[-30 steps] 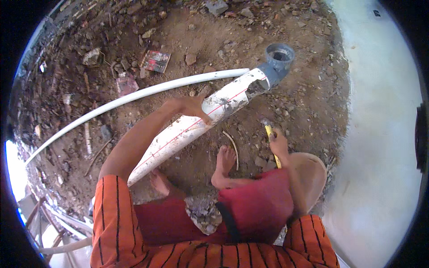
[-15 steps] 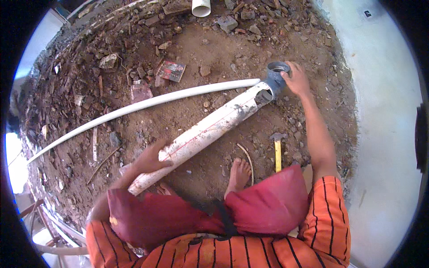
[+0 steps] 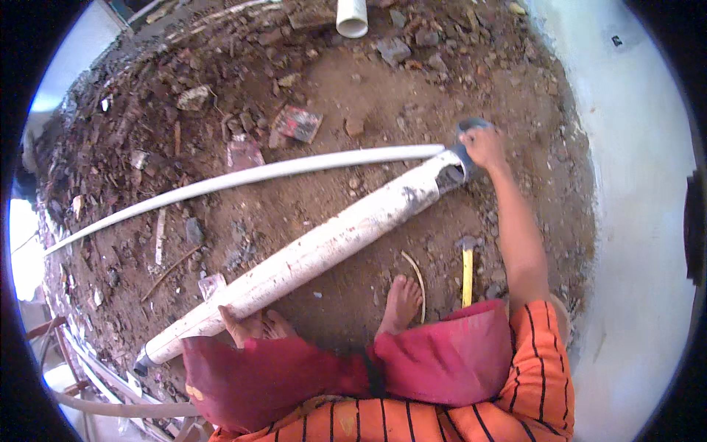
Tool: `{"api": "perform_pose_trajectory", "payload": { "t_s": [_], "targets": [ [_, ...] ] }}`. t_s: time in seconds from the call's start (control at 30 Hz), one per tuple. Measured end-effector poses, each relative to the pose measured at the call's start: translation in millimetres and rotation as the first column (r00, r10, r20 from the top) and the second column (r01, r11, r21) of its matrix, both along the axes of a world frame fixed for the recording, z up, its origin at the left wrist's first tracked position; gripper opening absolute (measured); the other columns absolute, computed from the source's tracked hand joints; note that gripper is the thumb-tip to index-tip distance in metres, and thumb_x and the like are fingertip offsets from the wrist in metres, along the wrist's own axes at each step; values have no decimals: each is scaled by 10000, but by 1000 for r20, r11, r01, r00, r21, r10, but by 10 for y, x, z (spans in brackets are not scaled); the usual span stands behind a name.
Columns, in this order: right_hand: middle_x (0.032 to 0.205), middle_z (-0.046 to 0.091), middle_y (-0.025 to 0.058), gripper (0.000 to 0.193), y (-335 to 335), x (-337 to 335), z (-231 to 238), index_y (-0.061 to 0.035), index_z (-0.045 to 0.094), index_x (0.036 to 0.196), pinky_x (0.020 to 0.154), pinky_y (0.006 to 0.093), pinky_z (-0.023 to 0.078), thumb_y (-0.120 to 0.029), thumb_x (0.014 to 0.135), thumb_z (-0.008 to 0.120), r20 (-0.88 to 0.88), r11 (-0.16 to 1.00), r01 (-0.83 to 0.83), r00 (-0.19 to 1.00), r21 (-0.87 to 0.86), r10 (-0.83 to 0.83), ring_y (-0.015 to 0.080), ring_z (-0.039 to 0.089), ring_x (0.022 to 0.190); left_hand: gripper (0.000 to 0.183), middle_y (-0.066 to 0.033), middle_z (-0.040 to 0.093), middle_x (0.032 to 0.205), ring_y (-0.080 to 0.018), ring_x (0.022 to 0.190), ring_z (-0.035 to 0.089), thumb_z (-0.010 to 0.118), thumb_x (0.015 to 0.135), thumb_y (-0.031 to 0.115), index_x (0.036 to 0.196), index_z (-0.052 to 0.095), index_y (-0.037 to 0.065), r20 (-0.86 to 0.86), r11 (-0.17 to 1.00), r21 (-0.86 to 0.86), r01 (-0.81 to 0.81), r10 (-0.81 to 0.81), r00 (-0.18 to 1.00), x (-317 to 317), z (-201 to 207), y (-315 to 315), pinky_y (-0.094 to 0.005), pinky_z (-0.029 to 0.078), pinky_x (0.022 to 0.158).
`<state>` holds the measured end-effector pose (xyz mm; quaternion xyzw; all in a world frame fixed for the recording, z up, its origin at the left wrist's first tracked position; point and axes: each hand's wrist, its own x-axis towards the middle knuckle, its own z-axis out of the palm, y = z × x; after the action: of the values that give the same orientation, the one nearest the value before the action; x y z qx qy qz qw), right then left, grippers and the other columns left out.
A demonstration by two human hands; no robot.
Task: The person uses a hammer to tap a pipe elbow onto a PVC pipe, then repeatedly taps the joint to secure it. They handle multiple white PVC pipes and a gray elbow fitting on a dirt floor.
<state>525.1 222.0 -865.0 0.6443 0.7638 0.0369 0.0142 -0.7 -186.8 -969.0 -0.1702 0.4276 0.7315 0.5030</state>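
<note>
A long dirty white plastic pipe lies slantwise across the ground before me, from the lower left up to the right. A dark grey pipe fitting sits at its far right end, beside a cut-out opening in the pipe wall. My right hand grips this fitting from above, covering much of it. At the pipe's lower left part, my left hand holds its near side, next to my foot; my knee hides that forearm, and some fingers are hidden. Another dark end piece shows at the pipe's lower left end.
A thin white pipe curves beyond the thick one, its end close to the fitting. A yellow-handled hammer lies right of my foot. Rubble and a short white pipe lie farther off; a pale wall bounds the right.
My left hand has slid down the pipe toward its lower left end, which has come into view. My right hand has closed farther over the grey fitting. The whole view has shifted slightly.
</note>
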Motion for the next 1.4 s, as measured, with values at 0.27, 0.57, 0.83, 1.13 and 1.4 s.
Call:
{"api": "perform_pose_trajectory", "payload": {
  "t_s": [0.27,0.57,0.83,1.13,1.4],
  "targets": [
    [844,658,183,312,-401,21,173,-116,696,858,926,551,359,-370,887,516,-149,995,51,988,80,-39,392,600,866,718,-147,456,1347,-329,1239,435,649,785,447,1354,404,84,-184,968,209,-138,178,967,-177,-30,44,-515,365,1022],
    [734,604,231,361,-1383,-158,447,-27,583,789,824,486,429,-361,903,504,-296,973,226,933,40,-204,432,577,819,694,-134,407,1395,-318,1276,394,531,873,485,1398,327,80,-436,964,261,42,79,896,-1284,1452,952,-502,312,1071],
    [1180,549,305,652,-2218,-235,-129,69,490,1243,968,481,385,-487,904,478,-579,821,547,620,-165,-529,457,504,1129,573,-150,439,1356,-306,1234,444,475,938,405,1379,353,61,-743,853,515,89,391,543,-1418,3497,2329,-472,347,1058],
    [1224,516,145,506,-1808,-1631,-437,5,514,1220,967,382,363,-414,939,485,-868,861,130,-153,-492,-472,271,470,1116,649,-156,514,1200,-302,1098,523,622,832,359,1333,382,24,-921,583,383,717,296,252,-89,4195,3386,-442,428,951],
    [1006,545,57,401,-1135,-2780,606,-21,544,1052,859,331,399,-404,931,536,-762,924,-61,-547,-378,-348,171,490,925,652,-152,605,1013,-289,915,624,740,750,299,1252,457,-5,-931,502,365,784,168,325,447,4554,3528,-403,540,796]
  ]
}}
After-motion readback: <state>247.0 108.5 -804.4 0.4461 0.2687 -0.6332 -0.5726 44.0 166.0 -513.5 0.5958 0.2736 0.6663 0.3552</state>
